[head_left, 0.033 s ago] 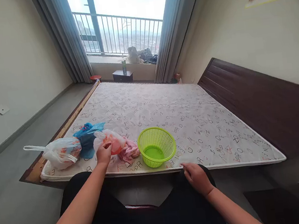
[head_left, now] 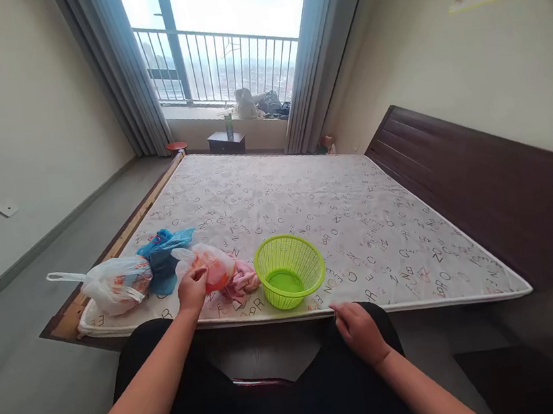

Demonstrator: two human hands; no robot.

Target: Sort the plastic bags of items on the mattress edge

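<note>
On mattress (head_left: 306,203), left grip (head_left: 192,290) touches orange bag (head_left: 212,270)

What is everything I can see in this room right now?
mattress: 1, white with letters, centre
basket: 1, green, near edge of mattress
plastic bags: 3; clear-orange at the left hand, blue behind it, white far left
cloth: 1, pink, between the orange bag and the basket
headboard: 1, dark brown, right
curtains: grey, beside the window
small table: 1, dark, under the window
left hand: touching the orange bag
right hand: on lap, empty
</note>
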